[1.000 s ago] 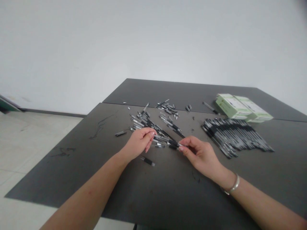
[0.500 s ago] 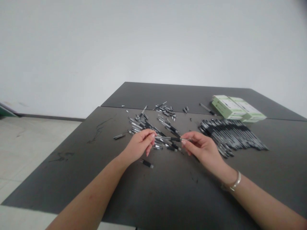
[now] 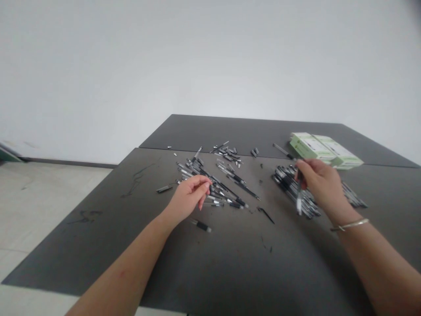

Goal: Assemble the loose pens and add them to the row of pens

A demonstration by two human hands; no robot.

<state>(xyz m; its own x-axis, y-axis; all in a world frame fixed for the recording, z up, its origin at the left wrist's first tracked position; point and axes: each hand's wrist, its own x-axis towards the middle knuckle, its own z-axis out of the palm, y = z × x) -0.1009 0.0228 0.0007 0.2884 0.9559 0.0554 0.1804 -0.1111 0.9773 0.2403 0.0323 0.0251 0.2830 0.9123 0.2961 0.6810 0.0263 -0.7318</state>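
My right hand [image 3: 319, 183] is closed on a pen [image 3: 299, 202], held nearly upright with its clear end down, over the row of pens [image 3: 286, 180] on the right. Part of that row is hidden behind the hand. My left hand [image 3: 191, 193] hovers with thumb and fingers pinched at the near side of a loose heap of pens and pen parts [image 3: 226, 193]. Whether anything small sits in that pinch I cannot make out. A short pen piece with a black grip [image 3: 201, 225] lies just below the left hand.
Two green-and-white boxes [image 3: 325, 147] stand side by side behind the pen row. Small caps and tips [image 3: 230, 152] are scattered at the heap's far side. A single pen [image 3: 283, 150] lies left of the boxes. A thin black piece [image 3: 266, 215] rests on the dark table [image 3: 230, 272].
My right hand has moved right with the pen, from in front of the heap to over the pen row. The left hand has let go of the pen and stays nearly in place.
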